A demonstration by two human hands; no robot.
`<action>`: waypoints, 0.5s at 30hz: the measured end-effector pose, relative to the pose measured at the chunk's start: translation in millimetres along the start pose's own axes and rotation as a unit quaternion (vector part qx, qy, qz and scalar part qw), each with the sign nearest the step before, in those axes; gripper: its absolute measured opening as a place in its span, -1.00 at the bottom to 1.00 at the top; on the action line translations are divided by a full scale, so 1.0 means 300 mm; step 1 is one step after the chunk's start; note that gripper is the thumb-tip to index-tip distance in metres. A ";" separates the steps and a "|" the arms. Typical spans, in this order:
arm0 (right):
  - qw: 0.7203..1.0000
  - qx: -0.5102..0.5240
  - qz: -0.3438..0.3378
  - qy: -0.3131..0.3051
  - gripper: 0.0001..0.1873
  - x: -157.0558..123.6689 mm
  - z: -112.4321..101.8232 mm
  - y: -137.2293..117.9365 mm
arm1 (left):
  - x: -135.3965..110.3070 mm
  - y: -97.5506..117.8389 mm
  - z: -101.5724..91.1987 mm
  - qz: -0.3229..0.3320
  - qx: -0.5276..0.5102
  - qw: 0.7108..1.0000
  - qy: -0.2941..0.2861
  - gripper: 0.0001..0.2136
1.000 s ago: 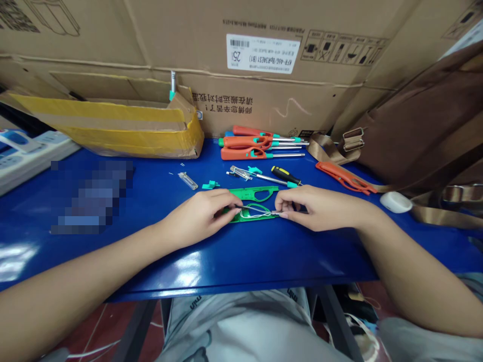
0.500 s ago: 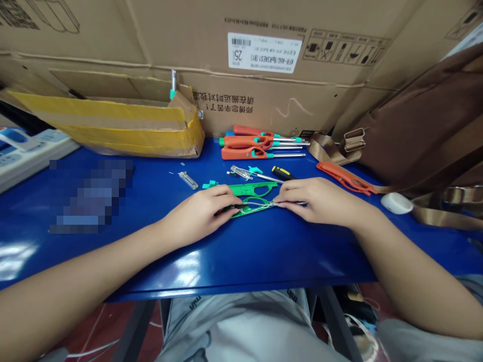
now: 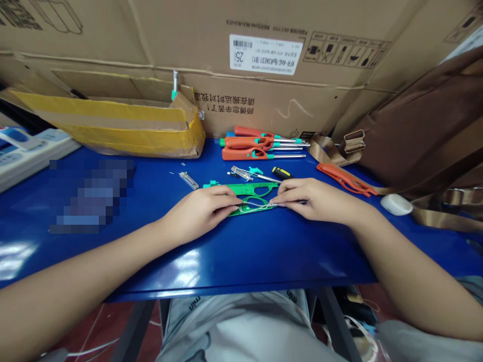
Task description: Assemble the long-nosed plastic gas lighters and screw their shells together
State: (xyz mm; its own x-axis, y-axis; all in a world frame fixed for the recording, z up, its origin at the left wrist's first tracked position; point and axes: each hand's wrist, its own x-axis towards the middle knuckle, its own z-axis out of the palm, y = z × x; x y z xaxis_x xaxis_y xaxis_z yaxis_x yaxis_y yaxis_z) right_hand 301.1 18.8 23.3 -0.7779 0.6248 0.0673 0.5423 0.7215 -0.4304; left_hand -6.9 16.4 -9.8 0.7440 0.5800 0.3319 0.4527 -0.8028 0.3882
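Two green halves of a lighter casing lie on the blue table in front of me; the far casing half (image 3: 246, 189) is behind the near casing half (image 3: 249, 210). Thin wires (image 3: 260, 204) cross over the near half. My left hand (image 3: 204, 207) is closed over the left end of this half, fingertips pinching one end of the wires; its fingers hide what else is there. At the right end, my right hand (image 3: 311, 199) is also closed, thumb and fingertips pinching the wires. A thin metal rod (image 3: 267, 177) lies behind the right hand.
Beyond are orange lighters (image 3: 245, 153), a yellow-black handle (image 3: 282, 173), a clear fuel tank (image 3: 188, 180) and another clear part (image 3: 241, 173). An orange casing (image 3: 345, 179) and white round object (image 3: 396, 204) lie right. A yellow-taped box (image 3: 143, 130) stands back left.
My left hand has tilted slightly, its fingers now flatter over the near green half. The wires between the hands have shifted a little. Both hands remain pinched.
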 end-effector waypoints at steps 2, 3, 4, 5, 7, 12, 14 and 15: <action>1.000 0.000 -0.001 -0.006 -0.70 0.002 0.006 -0.007 | 0.000 0.003 -0.002 -0.005 0.005 1.000 -0.005 -0.76; 1.000 -0.002 -0.001 -0.011 -0.71 0.004 0.009 -0.013 | 0.001 0.005 -0.005 -0.009 0.010 1.000 -0.007 -0.76; 1.000 -0.005 -0.002 -0.015 -0.71 0.005 0.013 -0.020 | 0.002 0.007 -0.008 -0.012 0.015 1.000 -0.008 -0.76; 1.000 -0.007 -0.003 -0.019 -0.72 0.005 0.017 -0.027 | 0.003 0.008 -0.011 -0.015 0.020 1.000 -0.008 -0.76; 1.000 -0.015 -0.002 -0.026 -0.72 0.005 0.022 -0.043 | 0.006 0.010 -0.019 -0.014 0.021 1.000 -0.009 -0.78; 0.998 -0.046 0.015 -0.042 -0.73 -0.001 0.017 -0.071 | 0.010 0.007 -0.031 -0.021 -0.003 1.000 -0.017 -0.81; 0.997 -0.047 0.022 -0.048 -0.73 -0.003 0.010 -0.075 | 0.010 0.008 -0.030 -0.031 -0.013 0.999 -0.014 -0.83; 0.997 -0.049 0.026 -0.052 -0.74 -0.004 0.007 -0.076 | 0.009 0.009 -0.028 -0.036 -0.017 0.999 -0.013 -0.83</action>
State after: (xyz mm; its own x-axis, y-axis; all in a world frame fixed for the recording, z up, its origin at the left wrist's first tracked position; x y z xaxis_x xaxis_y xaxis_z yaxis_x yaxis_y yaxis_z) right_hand 289.0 0.8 31.1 -0.7736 0.6318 -0.0483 0.6074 0.7176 -0.3408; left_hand -7.8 16.9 -0.6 0.7224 0.6320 0.2807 0.4890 -0.7538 0.4389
